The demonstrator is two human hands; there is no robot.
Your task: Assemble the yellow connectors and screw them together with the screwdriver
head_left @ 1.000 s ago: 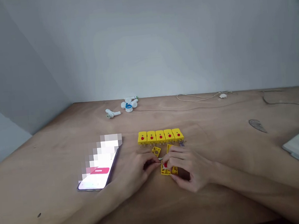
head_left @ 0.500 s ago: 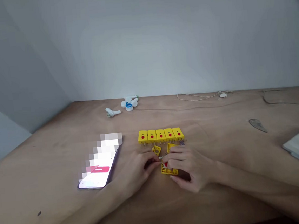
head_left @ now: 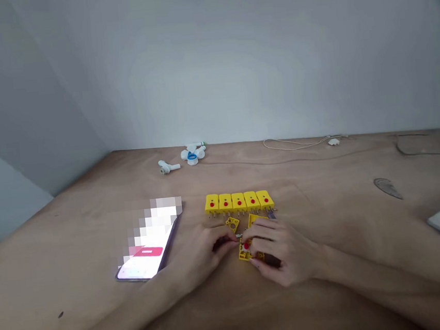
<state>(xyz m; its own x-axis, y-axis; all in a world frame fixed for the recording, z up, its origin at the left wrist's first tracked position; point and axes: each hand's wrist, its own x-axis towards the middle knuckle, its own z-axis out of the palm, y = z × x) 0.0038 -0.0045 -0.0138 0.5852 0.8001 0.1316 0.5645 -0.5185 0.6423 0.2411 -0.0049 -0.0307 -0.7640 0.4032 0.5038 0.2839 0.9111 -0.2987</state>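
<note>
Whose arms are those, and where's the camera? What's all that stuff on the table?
There is no robot here, just a person with two bare hands. The camera is worn on their head and looks forward and down, so we see almost what they see.

On the wooden table, a row of five yellow blocks has red dots on top and metal pins sticking out. To the left is a phone with a glowing screen, and farther back lie some white plastic pieces.

The right hand holds an open yellow case with a red button in it. The left hand has its fingertips beside that case; what they pinch, if anything, is too small to tell.
</note>
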